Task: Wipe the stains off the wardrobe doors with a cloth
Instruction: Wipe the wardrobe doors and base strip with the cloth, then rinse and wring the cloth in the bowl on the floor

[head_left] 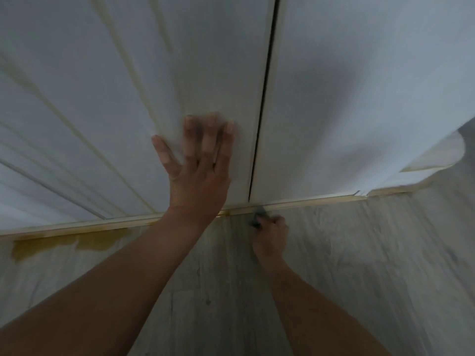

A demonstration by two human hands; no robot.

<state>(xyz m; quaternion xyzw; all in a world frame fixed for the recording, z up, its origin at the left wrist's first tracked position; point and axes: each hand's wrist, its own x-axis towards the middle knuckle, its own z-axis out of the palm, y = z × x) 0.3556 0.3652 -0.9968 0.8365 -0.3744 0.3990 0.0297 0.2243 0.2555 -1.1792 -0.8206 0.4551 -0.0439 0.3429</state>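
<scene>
The left hand [198, 170] lies flat against the lower part of the left wardrobe door [205, 60]. Its fingers are straight and spread, one splayed out to the side, and it holds nothing. The fingertips are blurred. It sits just left of the dark vertical gap [262, 111] that parts this door from the right wardrobe door [347, 98].

The right hand [270, 237] is lower, down by the floor [359, 265], with its fingers curled tight around a small dark grey-green cloth [258, 217]. Only a bunched end of the cloth shows above the knuckles. That end touches the pale bottom rail [295, 204] under the doors, just right of where the gap meets the rail.

Both doors are white with a faint grain, and the left one has long cream-edged grooves. A soft shadow falls across the right door. The floor is grey, wood-patterned board. Well left of the hands, a yellowish stain [64, 246] spreads on the floor right against the rail, and a small golden smear [223, 214] sits on the rail beside the left wrist. At the far right a cream patch [437, 155] edges the door; what it is cannot be told.
</scene>
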